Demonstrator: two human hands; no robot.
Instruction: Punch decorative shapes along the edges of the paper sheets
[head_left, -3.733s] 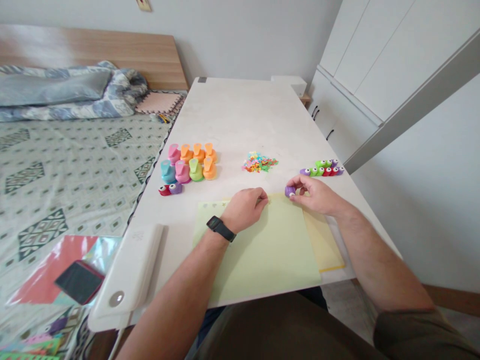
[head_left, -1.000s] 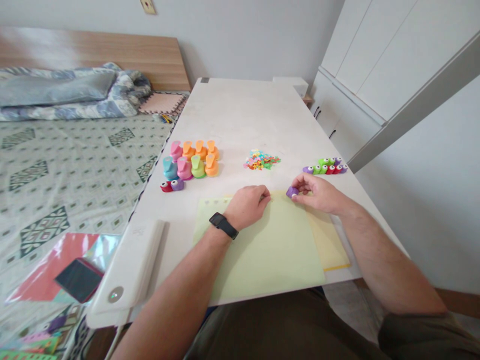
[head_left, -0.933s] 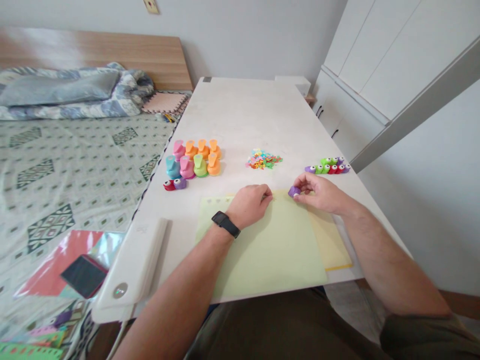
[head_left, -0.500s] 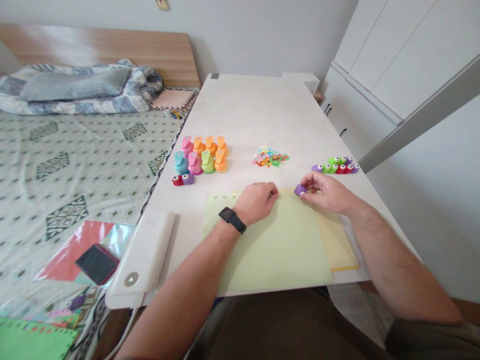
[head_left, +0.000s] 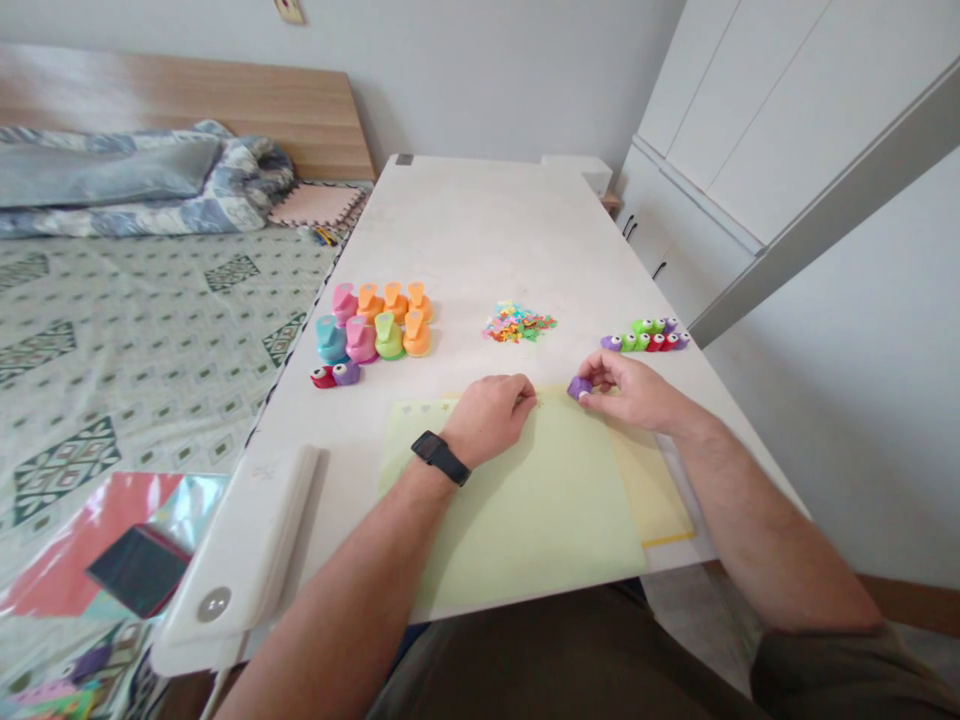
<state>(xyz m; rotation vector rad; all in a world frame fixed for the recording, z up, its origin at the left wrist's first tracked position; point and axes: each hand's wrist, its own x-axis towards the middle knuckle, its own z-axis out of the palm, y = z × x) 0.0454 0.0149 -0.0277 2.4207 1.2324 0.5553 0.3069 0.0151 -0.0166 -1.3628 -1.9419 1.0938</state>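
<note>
Barely moved in seconds, the right hand (head_left: 634,395) pinches a purple craft punch (head_left: 577,387) at the pale green paper's (head_left: 532,510) top edge; the left hand (head_left: 489,418), fingertips together, lies nearby. Progress appears slight.

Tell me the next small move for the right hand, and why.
Probably squeeze the purple paper punch in the right hand: it sits at the far edge of the pale green sheet, right of the punched shapes, while the left hand rests on that sheet. Check first, as whether the edge is inserted isn't clear.
</note>
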